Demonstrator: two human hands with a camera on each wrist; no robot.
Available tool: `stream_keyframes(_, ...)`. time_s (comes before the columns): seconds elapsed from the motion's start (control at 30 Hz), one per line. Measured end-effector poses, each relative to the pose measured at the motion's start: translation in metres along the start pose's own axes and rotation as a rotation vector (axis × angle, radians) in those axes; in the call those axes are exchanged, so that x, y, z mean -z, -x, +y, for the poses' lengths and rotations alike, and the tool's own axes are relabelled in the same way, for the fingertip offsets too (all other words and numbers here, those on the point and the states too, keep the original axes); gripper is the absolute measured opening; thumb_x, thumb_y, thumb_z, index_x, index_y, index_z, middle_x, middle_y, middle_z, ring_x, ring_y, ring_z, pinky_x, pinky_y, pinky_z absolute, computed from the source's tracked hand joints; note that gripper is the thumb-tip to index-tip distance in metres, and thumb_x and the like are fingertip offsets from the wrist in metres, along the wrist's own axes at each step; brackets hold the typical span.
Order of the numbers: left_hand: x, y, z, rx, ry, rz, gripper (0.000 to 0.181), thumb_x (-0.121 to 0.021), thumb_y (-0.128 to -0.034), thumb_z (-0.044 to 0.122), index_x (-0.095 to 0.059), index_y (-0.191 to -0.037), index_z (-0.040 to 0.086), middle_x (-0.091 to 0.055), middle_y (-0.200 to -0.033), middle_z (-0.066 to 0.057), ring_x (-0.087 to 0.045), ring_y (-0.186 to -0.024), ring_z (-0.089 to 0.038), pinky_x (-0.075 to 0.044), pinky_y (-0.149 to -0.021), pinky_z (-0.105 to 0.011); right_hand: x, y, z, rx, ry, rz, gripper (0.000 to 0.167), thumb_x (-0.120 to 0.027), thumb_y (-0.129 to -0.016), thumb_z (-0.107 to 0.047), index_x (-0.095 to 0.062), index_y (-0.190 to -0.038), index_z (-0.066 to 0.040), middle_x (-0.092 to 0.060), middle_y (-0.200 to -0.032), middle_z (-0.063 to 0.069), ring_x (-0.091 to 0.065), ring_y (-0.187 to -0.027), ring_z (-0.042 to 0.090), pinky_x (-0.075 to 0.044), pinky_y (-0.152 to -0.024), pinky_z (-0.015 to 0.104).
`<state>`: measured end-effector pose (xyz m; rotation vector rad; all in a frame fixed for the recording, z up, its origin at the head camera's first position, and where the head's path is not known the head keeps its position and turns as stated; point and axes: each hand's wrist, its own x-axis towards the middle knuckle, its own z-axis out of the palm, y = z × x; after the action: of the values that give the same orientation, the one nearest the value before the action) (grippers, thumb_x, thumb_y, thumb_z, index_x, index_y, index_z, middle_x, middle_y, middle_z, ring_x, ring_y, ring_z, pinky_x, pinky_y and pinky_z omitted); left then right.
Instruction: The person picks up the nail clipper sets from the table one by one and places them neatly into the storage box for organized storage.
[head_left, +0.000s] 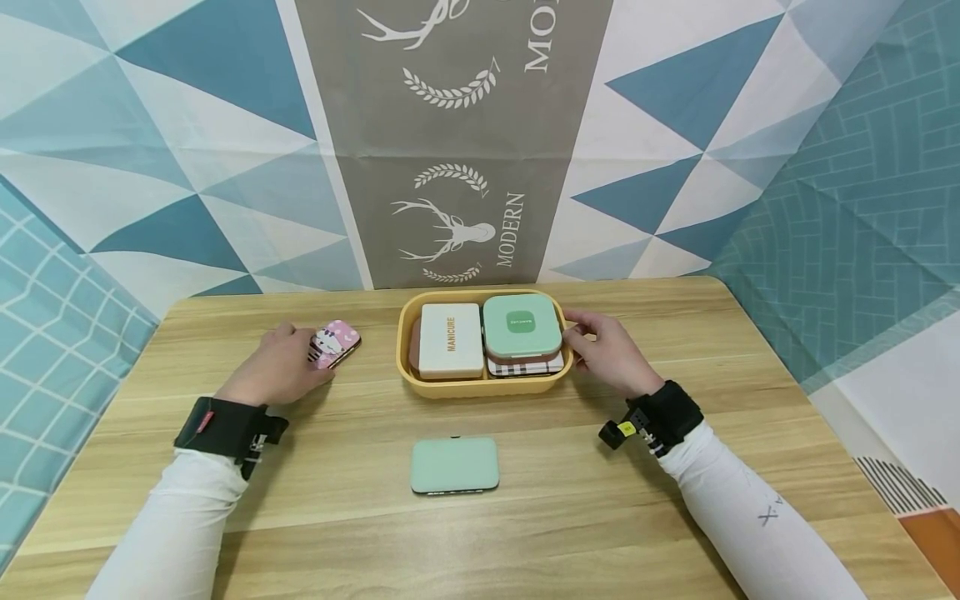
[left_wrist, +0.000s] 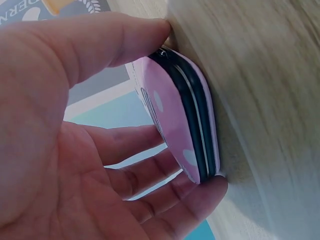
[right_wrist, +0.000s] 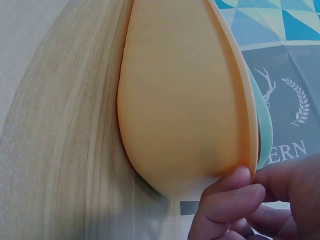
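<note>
On the left of the table, my left hand (head_left: 279,367) holds a small pink case (head_left: 341,335) with a cartoon print and a dark seam. In the left wrist view the thumb is at one end of the pink case (left_wrist: 167,115) and the fingers curl to the other; it lies on or close to the tabletop. My right hand (head_left: 611,354) pinches the right-end rim of a yellow oval tray (head_left: 450,389). Within the tray are a white box (head_left: 450,342) marked MANICURE, a rounded green box (head_left: 522,321) and a plaid-patterned case (head_left: 525,367) partly beneath it.
A mint-green flat case (head_left: 454,465) lies on the wooden table (head_left: 360,517) in front of the tray. Something brown (head_left: 415,343) shows beside the white box inside the tray. Behind the table rises a patterned cloth backdrop (head_left: 450,150) with deer prints.
</note>
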<state>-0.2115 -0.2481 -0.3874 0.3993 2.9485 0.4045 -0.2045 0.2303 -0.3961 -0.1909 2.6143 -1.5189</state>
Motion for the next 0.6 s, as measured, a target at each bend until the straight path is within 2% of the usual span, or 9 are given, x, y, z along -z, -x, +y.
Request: stream_keyframes(0.6,-0.0002,-0.0021,-0.0025,0.017,0.019,-0.015,0.074,-0.08,-0.0907,0.025,-0.049,-0.139,-0.021,-0.052,-0.116,-0.034,-0.052,-0.098,-0.044,-0.049,-0.079,-0.053,0.0003,0.0003,0.0,0.008,-0.004,0.001,0.046,-0.053,-0.111,-0.013,-0.052,-0.156,-0.005,-0.06,-0.104,0.018,-0.061,-0.078,0.033,-0.057,-0.065,0.039)
